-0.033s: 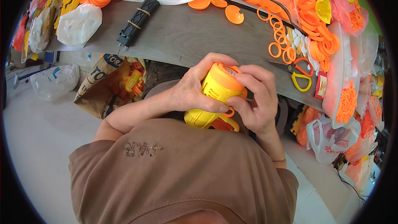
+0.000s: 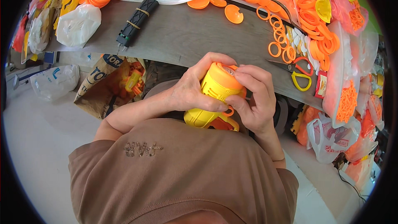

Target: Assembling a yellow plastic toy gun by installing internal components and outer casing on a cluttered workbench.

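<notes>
A yellow plastic toy flashlight (image 2: 215,81) with an orange front ring is held tilted in front of my chest, its front end facing up and away. My left hand (image 2: 197,87) wraps round its body from the left, thumb along the near side. On the right, my right hand (image 2: 255,95) grips the orange rim, with fingertips over the front face and the thumb against the side. A small orange ring (image 2: 229,111) shows below that thumb. An orange part of the toy's underside (image 2: 224,123) shows close to my shirt. My fingers partly hide the front face.
Ahead is a grey table (image 2: 182,29) with a black banded module (image 2: 137,20), orange cups (image 2: 234,14), orange rings (image 2: 280,36) and scissors (image 2: 302,81). Bags of orange parts crowd its far and right edges. A paper bag (image 2: 95,83) of toy parts stands below left.
My right hand has shifted very slightly left against the toy flashlight. Both hands keep the same hold.
</notes>
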Available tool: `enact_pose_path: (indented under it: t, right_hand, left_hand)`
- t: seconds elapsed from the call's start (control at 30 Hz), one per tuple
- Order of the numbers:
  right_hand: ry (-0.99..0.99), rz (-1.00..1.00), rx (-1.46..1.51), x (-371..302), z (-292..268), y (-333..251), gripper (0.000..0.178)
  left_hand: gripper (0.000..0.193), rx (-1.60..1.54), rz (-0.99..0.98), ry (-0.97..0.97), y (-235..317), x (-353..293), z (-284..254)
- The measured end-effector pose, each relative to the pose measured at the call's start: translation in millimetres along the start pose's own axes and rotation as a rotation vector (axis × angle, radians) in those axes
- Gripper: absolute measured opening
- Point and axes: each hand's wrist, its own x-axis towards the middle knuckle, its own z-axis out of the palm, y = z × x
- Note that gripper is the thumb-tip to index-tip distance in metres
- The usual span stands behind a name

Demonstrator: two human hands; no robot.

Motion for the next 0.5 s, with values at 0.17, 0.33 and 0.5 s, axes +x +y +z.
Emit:
enact_pose_path:
  t: [0.17,0.33,0.5]
  right_hand:
    - [0.056,-0.004,0.006,-7.4,12.2,7.4,0.038]
    - [0.178,-0.040,0.015,-11.0,19.2,10.5,0.032]
    - [0.090,0.092,0.214,31.8,-16.6,17.5,0.053]
  left_hand:
    - [0.073,0.014,-0.013,0.092,-6.6,-4.3,0.4]
    - [0.076,0.011,-0.071,0.081,-2.7,-1.9,-0.3]
    - [0.102,0.109,-0.004,0.050,25.1,19.8,5.2]
